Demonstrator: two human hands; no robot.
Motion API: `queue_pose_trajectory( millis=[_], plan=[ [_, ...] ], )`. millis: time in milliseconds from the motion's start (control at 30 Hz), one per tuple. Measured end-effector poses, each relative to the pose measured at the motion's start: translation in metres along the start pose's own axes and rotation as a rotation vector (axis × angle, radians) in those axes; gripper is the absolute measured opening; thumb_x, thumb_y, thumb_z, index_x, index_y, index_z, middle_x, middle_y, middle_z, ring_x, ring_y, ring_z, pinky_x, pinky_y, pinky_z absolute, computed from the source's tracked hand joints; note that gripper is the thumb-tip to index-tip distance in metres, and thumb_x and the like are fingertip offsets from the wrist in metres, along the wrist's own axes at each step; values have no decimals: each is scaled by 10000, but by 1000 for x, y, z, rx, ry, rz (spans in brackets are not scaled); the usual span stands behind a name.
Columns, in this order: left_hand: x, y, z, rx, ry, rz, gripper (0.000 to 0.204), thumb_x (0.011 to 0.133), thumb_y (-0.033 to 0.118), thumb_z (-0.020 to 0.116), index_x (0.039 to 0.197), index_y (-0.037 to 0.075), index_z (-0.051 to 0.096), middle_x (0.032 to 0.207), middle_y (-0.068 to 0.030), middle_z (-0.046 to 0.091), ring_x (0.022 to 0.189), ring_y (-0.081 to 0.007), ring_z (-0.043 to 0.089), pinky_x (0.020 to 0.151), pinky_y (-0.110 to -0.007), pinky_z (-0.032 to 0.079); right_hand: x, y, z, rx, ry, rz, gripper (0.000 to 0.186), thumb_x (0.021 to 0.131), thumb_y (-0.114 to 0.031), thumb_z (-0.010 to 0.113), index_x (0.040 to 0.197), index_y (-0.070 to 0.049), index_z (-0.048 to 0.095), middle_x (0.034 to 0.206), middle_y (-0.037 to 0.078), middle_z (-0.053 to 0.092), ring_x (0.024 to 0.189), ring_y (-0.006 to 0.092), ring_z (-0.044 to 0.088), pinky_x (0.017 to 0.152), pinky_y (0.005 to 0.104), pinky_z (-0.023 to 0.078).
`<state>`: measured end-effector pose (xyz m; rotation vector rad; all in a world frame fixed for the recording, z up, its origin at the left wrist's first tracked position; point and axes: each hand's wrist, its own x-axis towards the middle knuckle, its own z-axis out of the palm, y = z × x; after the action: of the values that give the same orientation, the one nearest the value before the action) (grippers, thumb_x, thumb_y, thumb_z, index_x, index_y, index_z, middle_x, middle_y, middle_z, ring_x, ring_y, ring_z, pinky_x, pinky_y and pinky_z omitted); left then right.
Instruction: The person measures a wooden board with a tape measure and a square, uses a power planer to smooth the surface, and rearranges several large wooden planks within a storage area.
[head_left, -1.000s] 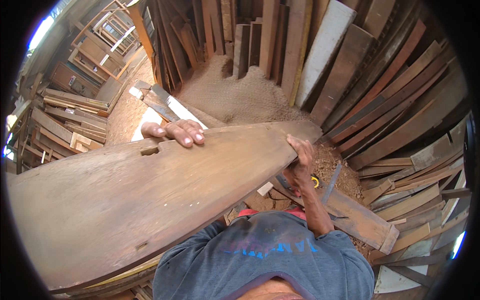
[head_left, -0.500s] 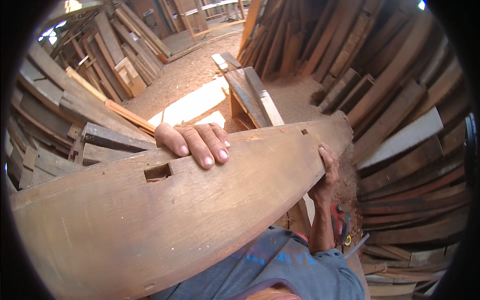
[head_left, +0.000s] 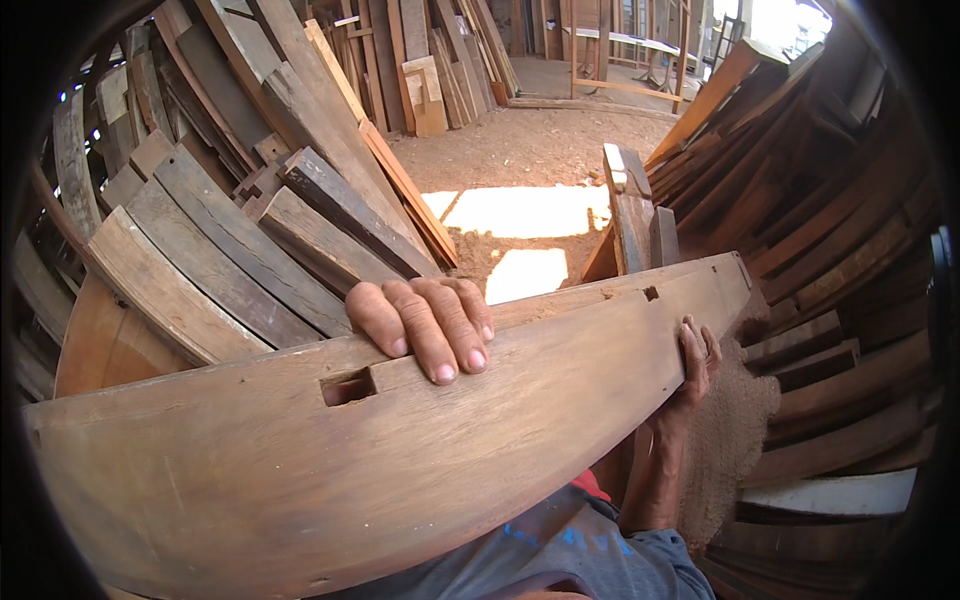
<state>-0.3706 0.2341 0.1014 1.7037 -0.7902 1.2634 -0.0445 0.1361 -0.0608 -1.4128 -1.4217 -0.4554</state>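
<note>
A long brown wooden board [head_left: 250, 470], with a mostly flat face toward me and a rectangular notch [head_left: 348, 388] near its upper edge, spans the lower view. My left hand [head_left: 425, 330] is curled over that upper edge, right of the notch, fingertips on the face; the thumb is not clearly visible. Toward the narrower right end, my right hand [head_left: 692, 365] grips the lower edge, fingers reaching up along the face and forearm below it. The board hides most of my body except part of a grey shirt [head_left: 600, 555].
Stacked planks lean on the left [head_left: 210, 260] and right [head_left: 840, 430]. Ahead, a narrow plank piece [head_left: 630, 225] stands beside sunlit patches on the sawdust-covered floor [head_left: 540, 150]. Wooden frames [head_left: 625, 85] and more boards stand at the back, near a bright opening.
My view has turned left toward the back of the workspace, so the stacks slide rightward. The board travels with me, both hands still on it, sitting somewhat further right in the picture.
</note>
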Motion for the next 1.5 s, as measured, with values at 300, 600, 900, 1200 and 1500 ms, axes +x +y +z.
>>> queue_pose_trajectory(
  millis=[300, 600, 900, 1200, 1500],
  plan=[
    [-12, -25, -51, 274, 141, 66, 294, 993, 410, 618, 1077, 148, 516, 953, -109, 720, 1013, -282, 708, 928, -473, 534, 105, 30, 111, 268, -70, -200, 499, 760, -157, 856, 1218, -105, 664, 1268, 122, 713, 1380, 347, 508, 1180, 529, 264],
    [-41, -52, -115, 500, 210, 39, 250, 1032, 363, 557, 1087, 124, 508, 989, -114, 724, 1032, -287, 694, 936, -479, 511, 177, 73, 243, 480, -309, -354, 654, 669, -146, 866, 1280, -112, 636, 1369, 106, 652, 1338, 340, 549, 1153, 550, 335],
    [-91, -81, -217, 755, 428, -16, 321, 1052, 434, 470, 1086, 118, 510, 993, -93, 710, 980, -271, 678, 915, -452, 425, 218, 77, 419, 655, -550, -443, 700, 613, -72, 832, 1284, -105, 634, 1352, 88, 661, 1281, 319, 587, 1120, 541, 389],
    [-134, -122, -353, 812, 716, -31, 330, 1057, 378, 480, 1093, 61, 565, 956, -142, 696, 888, -293, 658, 853, -422, 439, 236, 80, 593, 750, -870, -378, 702, 602, -89, 843, 1275, -96, 641, 1300, 103, 683, 1223, 299, 617, 1106, 550, 391],
    [-156, -203, -439, 1009, 951, -153, 375, 1045, 403, 475, 1104, 39, 547, 1003, -215, 675, 929, -344, 665, 857, -450, 491, 217, 124, 733, 847, -1211, -308, 688, 655, -205, 857, 1297, -106, 631, 1216, 169, 702, 1198, 344, 622, 1115, 566, 370]
  ],
)
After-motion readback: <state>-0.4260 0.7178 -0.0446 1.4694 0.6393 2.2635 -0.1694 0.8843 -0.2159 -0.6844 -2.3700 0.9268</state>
